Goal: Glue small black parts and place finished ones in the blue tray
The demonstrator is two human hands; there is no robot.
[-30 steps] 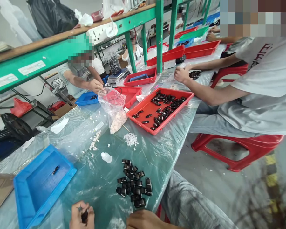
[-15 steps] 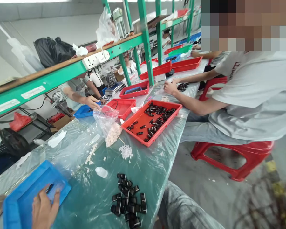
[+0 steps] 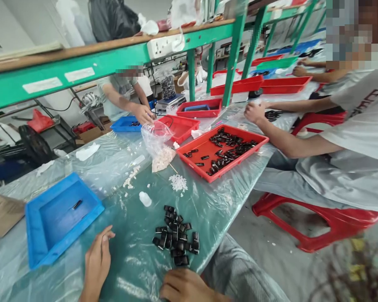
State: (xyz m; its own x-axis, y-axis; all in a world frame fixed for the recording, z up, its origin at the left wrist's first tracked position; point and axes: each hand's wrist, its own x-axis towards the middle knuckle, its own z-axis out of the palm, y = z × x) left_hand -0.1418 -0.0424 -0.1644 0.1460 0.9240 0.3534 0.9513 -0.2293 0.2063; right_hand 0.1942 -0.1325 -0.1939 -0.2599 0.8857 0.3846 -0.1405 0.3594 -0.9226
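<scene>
My left hand [image 3: 97, 261] hovers over the green table beside the blue tray [image 3: 64, 251], fingers loosely stretched out with nothing seen in them. One small black part [image 3: 77, 204] lies in that tray. At the bottom edge, my right hand [image 3: 189, 286] has its fingers curled in; a dark bit shows beneath them, but what it is stays hidden. Just beyond it sits a loose pile of small black plastic parts [image 3: 176, 237] on the plastic-covered table.
A red tray [image 3: 192, 161] of black parts stands farther back. Near it are a clear bag [image 3: 162, 157] of pale pieces, white bits [image 3: 178, 183] and a small white bottle [image 3: 145, 199]. Co-workers [image 3: 359, 138] sit right and across. A green shelf frame [image 3: 113, 67] crosses above.
My left hand has left the blue tray and moved right, leaving a black part there. My right hand has come into view below the pile. The view has shifted.
</scene>
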